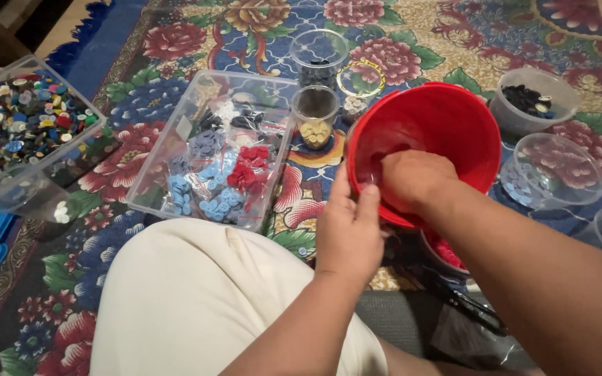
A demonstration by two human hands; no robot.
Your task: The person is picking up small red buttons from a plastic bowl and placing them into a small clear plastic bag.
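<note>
Two hands: both at a tilted red bucket point(447, 122) above a floral rug point(412, 35)
Left hand point(348, 233): fingers clamped on the bucket's near rim
Right hand point(412, 177): inside the bucket, curled; contents hidden, grip cannot be told
Left of bucket: clear tray point(175, 139) of bagged blue and red buttons; tub of mixed buttons point(26, 118) beyond

Your single head camera looks steeply down and forward from close above your lap, taking in the patterned carpet point(412, 42) ahead.

floral rug point(175, 42) — blue, red, green
</note>
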